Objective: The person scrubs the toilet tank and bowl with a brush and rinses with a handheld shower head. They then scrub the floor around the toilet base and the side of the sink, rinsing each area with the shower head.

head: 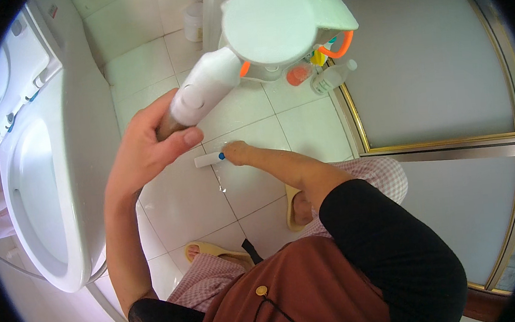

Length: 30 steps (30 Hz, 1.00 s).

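Note:
My left hand [149, 140] is raised, its thumb and fingers wrapped around the lower end of a white cylindrical object [206, 90]. The cylinder's upper end overlaps a white round-topped unit [269, 21] with orange loop handles; I cannot tell whether the two are joined. Low over the floor, my right hand [236, 153] grips the blue end of a white oblong implement [207, 160]. That implement lies flat against the floor tiles [187, 189], its underside hidden. Small shiny wet spots show on the tiles around my right hand.
A white toilet [79, 143] with its lid raised stands at the left. Frosted panels [431, 65] in gold frames line the right. By them sit a clear bottle [330, 78] and a tub with red contents [298, 74]. A white canister [193, 23] stands at the back.

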{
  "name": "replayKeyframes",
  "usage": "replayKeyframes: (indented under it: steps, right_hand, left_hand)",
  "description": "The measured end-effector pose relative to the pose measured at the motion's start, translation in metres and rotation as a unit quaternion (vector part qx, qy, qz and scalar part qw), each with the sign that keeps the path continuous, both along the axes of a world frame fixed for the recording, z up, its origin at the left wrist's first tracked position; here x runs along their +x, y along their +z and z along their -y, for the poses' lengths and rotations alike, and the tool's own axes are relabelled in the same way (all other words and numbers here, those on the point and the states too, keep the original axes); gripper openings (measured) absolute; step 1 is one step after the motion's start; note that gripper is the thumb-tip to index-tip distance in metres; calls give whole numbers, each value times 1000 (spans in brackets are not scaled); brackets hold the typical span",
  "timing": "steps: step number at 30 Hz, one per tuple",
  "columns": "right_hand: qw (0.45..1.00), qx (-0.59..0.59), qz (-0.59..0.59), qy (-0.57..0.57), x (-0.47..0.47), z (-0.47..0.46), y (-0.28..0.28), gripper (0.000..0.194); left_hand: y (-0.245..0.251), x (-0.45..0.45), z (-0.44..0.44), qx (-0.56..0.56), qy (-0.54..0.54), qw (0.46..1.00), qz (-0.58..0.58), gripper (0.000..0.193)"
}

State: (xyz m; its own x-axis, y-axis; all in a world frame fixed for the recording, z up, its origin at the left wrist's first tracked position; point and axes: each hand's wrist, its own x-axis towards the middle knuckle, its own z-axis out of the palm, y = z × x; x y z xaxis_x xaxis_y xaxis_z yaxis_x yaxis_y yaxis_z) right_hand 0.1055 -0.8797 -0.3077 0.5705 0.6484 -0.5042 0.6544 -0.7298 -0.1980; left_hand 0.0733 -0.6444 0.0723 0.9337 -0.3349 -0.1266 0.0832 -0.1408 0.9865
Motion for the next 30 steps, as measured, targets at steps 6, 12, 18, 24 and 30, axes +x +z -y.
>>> replayKeyframes:
  steps: [6, 12, 18, 24, 30]
  right_hand:
    - [999, -14, 41, -10, 0, -4, 30, 28]
    - [983, -121, -71, 117, 55, 24, 140, 31]
    - [979, -105, 153, -87, 146, 129, 278, 36]
    - [939, 158, 25, -303, 178, 133, 299, 39]
    - [966, 45, 131, -217, 202, 99, 227, 34]
  left_hand:
    - [4, -4, 2, -87, -68, 994, 18, 60]
    - [3, -7, 4, -169, -79, 982, -8, 63]
    - [-4, 0, -3, -139, -37, 989, 26, 56]
    - [-17, -3, -15, -13, 42, 996, 76, 50]
    - [-19, -6, -31, 33, 30, 999, 28, 46]
